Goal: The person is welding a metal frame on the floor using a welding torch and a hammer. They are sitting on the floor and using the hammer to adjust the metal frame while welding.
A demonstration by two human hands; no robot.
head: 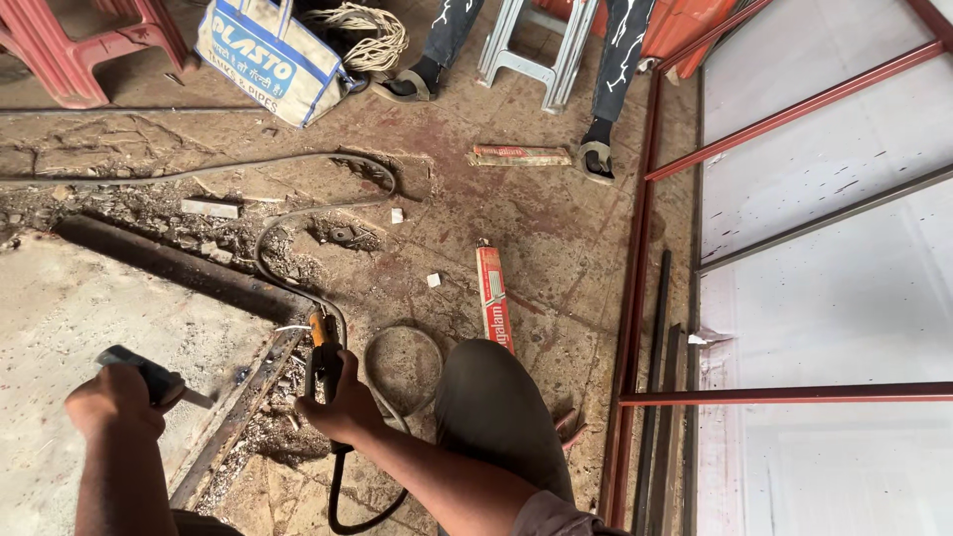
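Right hand [342, 407] grips electrode holder [323, 362]; left hand [114, 397], seemingly hammer [149, 375]

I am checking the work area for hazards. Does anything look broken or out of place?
Yes. The floor is broken open into rubble beside the steel bar. Two long red boxes lie loose on the ground, and the black cable snakes across the debris.

Floor [556, 238]: rough, stained concrete with rubble along a broken trench at the left. Red-painted metal frame [794, 109] lies over white sheeting at the right edge. Red plastic stool [69, 50] occupies the top-left corner; grey stool [536, 50] at top centre. Even daylight.
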